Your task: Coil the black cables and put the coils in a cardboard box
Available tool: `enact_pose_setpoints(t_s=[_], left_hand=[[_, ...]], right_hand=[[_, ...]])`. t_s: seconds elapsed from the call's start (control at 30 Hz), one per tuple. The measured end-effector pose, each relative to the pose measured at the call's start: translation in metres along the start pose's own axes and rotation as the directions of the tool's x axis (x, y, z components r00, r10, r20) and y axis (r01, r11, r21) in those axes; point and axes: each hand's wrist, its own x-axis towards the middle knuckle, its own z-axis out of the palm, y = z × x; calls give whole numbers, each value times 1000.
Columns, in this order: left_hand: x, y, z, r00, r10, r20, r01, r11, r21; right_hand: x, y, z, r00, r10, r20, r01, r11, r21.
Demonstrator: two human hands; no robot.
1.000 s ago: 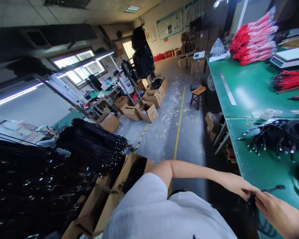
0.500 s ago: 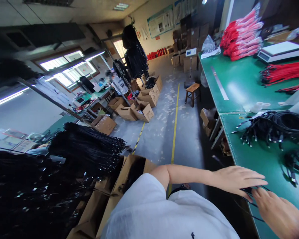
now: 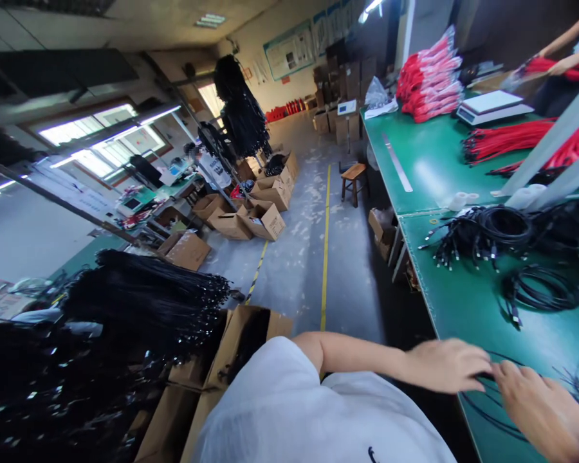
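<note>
The black cable (image 3: 495, 422) is between the person's two hands, just above the near edge of the green table (image 3: 468, 315). The left hand (image 3: 446, 365) reaches in from the left with its fingers bent toward the right hand (image 3: 540, 405), and the two meet at the fingertips. Both hands are closed on the cable, pinching a short dark piece of it where they meet (blur and the fingers hide exactly how each grips it).

That short piece runs roughly across, from one hand to the other. The rest curves in loose loops, so the cable as a whole has no single straight axis; the lower loop slants from below the left hand down and rightward, passing under the right hand. Which way its ends point cannot be told.

Farther in on the table, beyond the hands and apart from them, lies a black coil (image 3: 543, 289), with its connectors (image 3: 515, 316) pointing toward the person. Just behind it sits a larger bundle of black cables (image 3: 504, 225), metal tips toward the near side.
</note>
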Motion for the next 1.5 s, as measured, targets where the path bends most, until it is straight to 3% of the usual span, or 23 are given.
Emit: enact_pose_setpoints(t_s=[0.03, 0.1, 0.17, 0.2, 0.27, 0.33, 0.37, 0.43, 0.5, 0.6, 0.73, 0.8, 1.0, 1.03, 1.1, 1.13, 1.17, 1.2, 1.27, 1.3, 1.33, 1.43, 1.5], left_hand=[[4, -2, -9, 998, -43, -51, 45, 998, 37], [16, -3, -19, 983, -168, 69, 164, 985, 55], [27, -1, -15, 921, -297, 251, 311, 950, -14], [30, 2, -8, 903, -341, 263, 378, 920, -105], [30, 11, 10, 915, -393, 86, 393, 829, -398], [23, 19, 26, 886, -445, -128, 268, 717, -643], [18, 23, 32, 881, -446, -158, 220, 682, -698], [8, 26, 38, 889, -439, -130, 209, 641, -739], [-1, 25, 40, 886, -451, -107, 219, 612, -760], [-15, 27, 37, 893, -446, -62, 244, 595, -766], [-30, 36, 32, 924, -382, 31, 259, 561, -787], [-33, 39, 29, 931, -356, 83, 269, 511, -816], [-23, 36, 7, 923, -323, 210, 325, 362, -873], [-18, 36, 1, 921, -327, 213, 324, 335, -885], [-5, 37, -12, 904, -354, 239, 341, 260, -903], [2, 38, -18, 890, -365, 273, 366, 213, -906], [9, 38, -22, 871, -371, 322, 401, 158, -902], [16, 37, -26, 849, -370, 378, 442, 105, -891], [30, 32, -28, 812, -362, 458, 500, 27, -866], [36, 27, -28, 802, -372, 468, 508, 10, -861], [41, 21, -27, 793, -396, 462, 507, 9, -862], [57, -2, -25, 752, -531, 391, 504, 82, -860], [74, -17, -29, 724, -602, 338, 508, 134, -851]], right_hand=[[0, -4, -5, 994, -106, 8, 107, 994, -35], [4, -13, -15, 972, -233, 24, 234, 968, -93], [8, -22, -23, 981, -175, 86, 183, 979, -91], [10, -26, -27, 982, -109, 153, 119, 991, -60], [13, -34, -38, 939, 101, 329, -108, 994, 4], [15, -43, -50, 808, 361, 465, -419, 907, 25], [15, -47, -56, 728, 479, 491, -565, 824, 34], [13, -55, -65, 536, 671, 513, -818, 562, 120], [9, -65, -70, 355, 746, 563, -931, 231, 282], [-1, -84, -71, 211, 726, 655, -864, -175, 472], [-12, -107, -75, 141, 664, 734, -640, -505, 579], [-13, -113, -80, 145, 649, 747, -628, -523, 576], [-16, -101, -87, 206, 643, 737, -731, -400, 553], [-20, -96, -83, 164, 688, 707, -724, -402, 560], [-29, -86, -72, -18, 791, 612, -703, -445, 555], [-33, -81, -64, -113, 803, 585, -669, -497, 552], [-36, -78, -55, -176, 773, 609, -610, -571, 549], [-38, -76, -46, -189, 700, 689, -521, -666, 534], [-36, -75, -28, -94, 481, 872, -295, -850, 437], [-33, -75, -20, -57, 409, 911, -194, -899, 392], [-29, -74, -13, -62, 391, 918, -113, -917, 382], [-14, -57, 6, -230, 508, 830, -17, -855, 519], [-2, -32, 20, -283, 565, 775, -25, -812, 583]])
